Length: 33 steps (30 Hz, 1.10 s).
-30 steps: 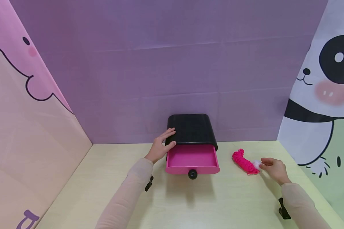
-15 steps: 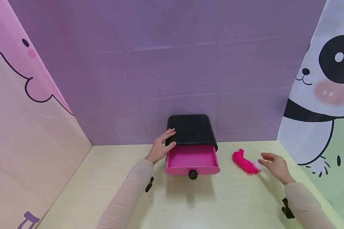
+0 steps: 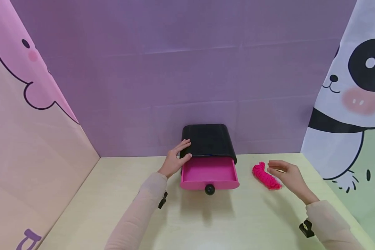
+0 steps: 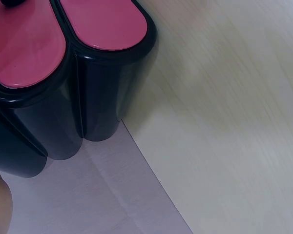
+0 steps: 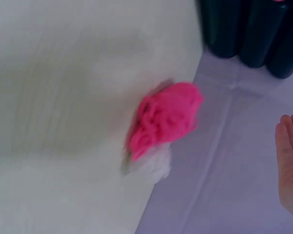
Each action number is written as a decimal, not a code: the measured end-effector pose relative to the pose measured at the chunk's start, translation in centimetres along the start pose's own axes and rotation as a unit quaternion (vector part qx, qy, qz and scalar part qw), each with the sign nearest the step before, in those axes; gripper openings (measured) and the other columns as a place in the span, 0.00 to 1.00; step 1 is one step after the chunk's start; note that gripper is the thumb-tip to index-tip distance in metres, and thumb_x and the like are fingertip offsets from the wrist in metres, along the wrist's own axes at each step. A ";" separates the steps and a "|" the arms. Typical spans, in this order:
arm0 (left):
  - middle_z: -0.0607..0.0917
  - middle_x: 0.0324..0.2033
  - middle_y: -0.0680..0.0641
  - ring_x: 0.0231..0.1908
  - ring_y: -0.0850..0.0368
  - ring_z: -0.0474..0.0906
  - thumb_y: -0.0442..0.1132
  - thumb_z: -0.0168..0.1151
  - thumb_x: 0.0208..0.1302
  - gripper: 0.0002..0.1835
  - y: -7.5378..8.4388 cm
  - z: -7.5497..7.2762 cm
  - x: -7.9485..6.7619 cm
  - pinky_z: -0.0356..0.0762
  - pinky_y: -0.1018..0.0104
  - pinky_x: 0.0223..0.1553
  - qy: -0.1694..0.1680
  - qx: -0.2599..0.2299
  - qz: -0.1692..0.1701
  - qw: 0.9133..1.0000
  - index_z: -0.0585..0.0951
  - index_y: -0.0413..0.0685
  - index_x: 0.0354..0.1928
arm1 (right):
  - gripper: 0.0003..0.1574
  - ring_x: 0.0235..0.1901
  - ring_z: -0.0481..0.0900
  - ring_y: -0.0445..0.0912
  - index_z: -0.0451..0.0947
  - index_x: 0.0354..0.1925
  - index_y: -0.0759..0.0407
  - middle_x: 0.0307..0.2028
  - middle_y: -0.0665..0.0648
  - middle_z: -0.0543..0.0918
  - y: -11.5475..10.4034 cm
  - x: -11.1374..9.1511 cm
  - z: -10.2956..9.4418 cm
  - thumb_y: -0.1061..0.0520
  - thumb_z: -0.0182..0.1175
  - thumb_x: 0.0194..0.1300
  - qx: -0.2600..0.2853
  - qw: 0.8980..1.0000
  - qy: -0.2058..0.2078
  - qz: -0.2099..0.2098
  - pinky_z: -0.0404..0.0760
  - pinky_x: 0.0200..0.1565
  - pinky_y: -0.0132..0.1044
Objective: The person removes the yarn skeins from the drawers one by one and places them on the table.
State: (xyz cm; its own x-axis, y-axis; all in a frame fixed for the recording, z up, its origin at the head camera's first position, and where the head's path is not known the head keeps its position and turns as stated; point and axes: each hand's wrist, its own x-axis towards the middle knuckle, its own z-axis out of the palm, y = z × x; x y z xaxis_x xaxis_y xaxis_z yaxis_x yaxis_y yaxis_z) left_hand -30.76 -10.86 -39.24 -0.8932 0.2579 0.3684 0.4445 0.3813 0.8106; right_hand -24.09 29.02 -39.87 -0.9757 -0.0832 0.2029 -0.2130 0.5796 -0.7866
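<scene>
In the head view a black drawer cabinet [image 3: 207, 140] stands against the back wall. Its top pink drawer [image 3: 210, 170], with a round black knob [image 3: 209, 189], is pulled out and holds nothing visible. My left hand [image 3: 176, 159] rests on the cabinet's left top edge, fingers extended and thumb near the front rim. To the right lies a bundle of bright pink yarn [image 3: 266, 177]. My right hand [image 3: 289, 175] hovers beside and over its right end, fingers loosely bent, holding nothing. A small white crumpled wad [image 5: 156, 165] shows against the bundle in the right wrist view, mostly covered by my hand in the head view.
The pale wooden table [image 3: 112, 208] runs back to a purple cloth wall [image 3: 187, 69]. A panda-print panel [image 3: 356, 104] bounds the right side and a pink cartoon panel [image 3: 34, 139] the left. Below the top drawer, more pink drawer fronts [image 4: 107, 29] show in the left wrist view.
My right hand has lifted off the white wad and moved left and up over the pink yarn. My left hand and the drawer have stayed in place.
</scene>
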 end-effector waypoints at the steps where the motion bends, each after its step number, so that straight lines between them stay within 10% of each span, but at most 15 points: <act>1: 0.66 0.65 0.59 0.69 0.61 0.51 0.44 0.59 0.60 0.26 0.0 0.0 0.0 0.50 0.52 0.68 -0.001 0.001 0.000 1.000 0.70 0.53 0.62 | 0.29 0.44 0.78 0.33 0.70 0.57 0.65 0.50 0.64 0.78 -0.4 -0.1 0.2 0.49 0.57 0.63 0.010 1.000 -0.003 -0.002 0.74 0.41 0.19; 6: 0.66 0.65 0.58 0.69 0.61 0.51 0.44 0.59 0.60 0.26 -0.1 0.0 -0.1 0.50 0.51 0.68 -0.002 0.002 -0.001 1.000 0.70 0.52 0.62 | 0.27 0.40 0.73 0.22 0.72 0.55 0.64 0.49 0.63 0.79 -2.8 -0.7 1.4 0.51 0.59 0.61 0.032 0.999 -0.012 -0.026 0.75 0.44 0.19; 20: 0.66 0.65 0.59 0.69 0.63 0.51 0.44 0.59 0.60 0.26 0.0 0.1 0.0 0.50 0.53 0.68 0.003 0.007 0.002 1.000 0.70 0.52 0.62 | 0.22 0.41 0.82 0.45 0.77 0.49 0.65 0.46 0.65 0.80 -8.4 -3.7 4.9 0.56 0.63 0.57 0.110 0.990 -0.058 -0.065 0.80 0.41 0.27; 33: 0.67 0.65 0.57 0.69 0.62 0.52 0.43 0.59 0.60 0.26 0.1 0.3 -0.1 0.50 0.53 0.68 0.008 0.007 0.011 1.000 0.71 0.51 0.62 | 0.18 0.36 0.83 0.42 0.79 0.45 0.65 0.41 0.62 0.83 -9.4 -4.9 9.1 0.60 0.64 0.56 0.099 0.982 -0.103 -0.127 0.80 0.41 0.28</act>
State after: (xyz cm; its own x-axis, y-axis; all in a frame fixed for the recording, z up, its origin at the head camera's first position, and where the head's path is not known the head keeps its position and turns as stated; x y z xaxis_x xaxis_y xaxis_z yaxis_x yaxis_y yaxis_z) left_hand -30.63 -10.61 -39.30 -0.8837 0.2522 0.3943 0.4656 0.3876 0.7956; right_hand -17.74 16.56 -38.77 -0.8754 -0.3785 0.3007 -0.4365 0.3515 -0.8282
